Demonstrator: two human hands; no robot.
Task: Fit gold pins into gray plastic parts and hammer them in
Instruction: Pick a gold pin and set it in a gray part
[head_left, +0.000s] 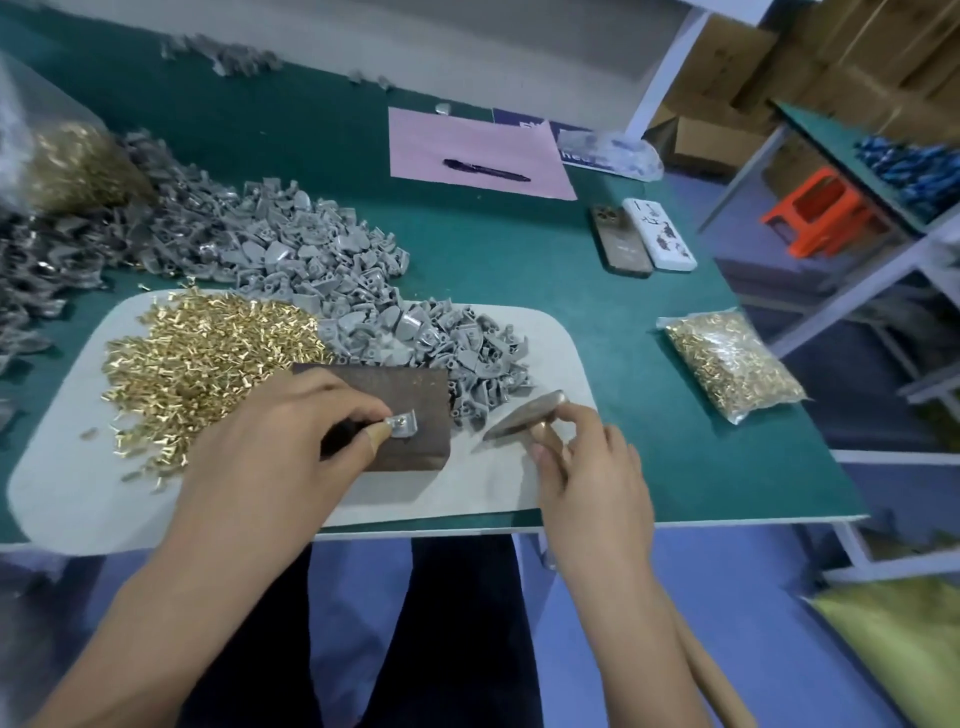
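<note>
No legible labels. Your left hand (291, 441) pinches a gray plastic part (404, 423) w/ pin on the rusty metal block (410, 405), near-center tabletop. Right hand (587, 467) grips the hammer (524, 418), wood handle. Shiny gold pins (208, 358) heaped left.

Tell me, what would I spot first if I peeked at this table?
Probably the shiny heap of gold pins on the white mat, with a big pile of gray plastic parts spilling down beside it. In front, the left hand pinches one gray part on a dark block, while the right hand grips a hammer near its head.
</note>
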